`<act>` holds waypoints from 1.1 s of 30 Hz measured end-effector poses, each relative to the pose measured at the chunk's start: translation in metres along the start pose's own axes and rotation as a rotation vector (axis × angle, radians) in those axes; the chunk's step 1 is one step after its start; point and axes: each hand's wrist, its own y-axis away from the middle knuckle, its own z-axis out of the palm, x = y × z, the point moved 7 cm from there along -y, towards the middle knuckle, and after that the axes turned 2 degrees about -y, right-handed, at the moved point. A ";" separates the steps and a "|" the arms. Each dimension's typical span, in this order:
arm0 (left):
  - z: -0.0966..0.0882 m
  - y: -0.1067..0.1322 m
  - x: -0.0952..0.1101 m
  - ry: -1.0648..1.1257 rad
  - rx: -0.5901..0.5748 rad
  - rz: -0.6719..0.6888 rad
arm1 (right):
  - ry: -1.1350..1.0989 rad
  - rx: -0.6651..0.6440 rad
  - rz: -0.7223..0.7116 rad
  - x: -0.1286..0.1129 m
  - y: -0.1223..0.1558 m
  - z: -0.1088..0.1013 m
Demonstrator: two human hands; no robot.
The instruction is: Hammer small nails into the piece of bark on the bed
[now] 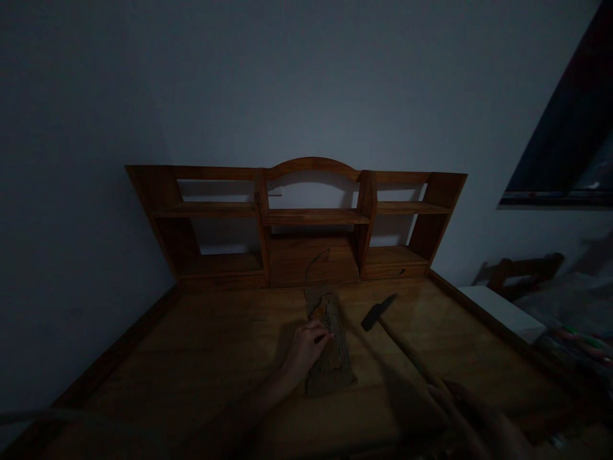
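My right hand (472, 415), low at the right, is wrapped round the wooden handle of a hammer (407, 351). The dark metal hammer head is raised to the right of a rough brown piece (330, 380) lying on the desk, apart from it. This piece is uneven, with ribbed, stringy lines along its right side; its material is too dim to tell. Over its middle, my left hand (306, 345) has thumb and fingers pinched together. Whatever they hold, if anything, is too small and dark to make out. A thin curved strand (313, 260) rises behind the piece.
The wooden desk top (215, 338) has raised side edges. At its back stands a wooden shelf unit (316, 217) against a pale wall. To the right are a white surface (502, 306), a wooden chair back (527, 271) and a dark window (569, 128). Lighting is dim.
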 end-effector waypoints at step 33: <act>0.008 0.000 -0.006 -0.072 -0.069 -0.057 | 0.385 0.163 -0.280 -0.083 0.018 0.018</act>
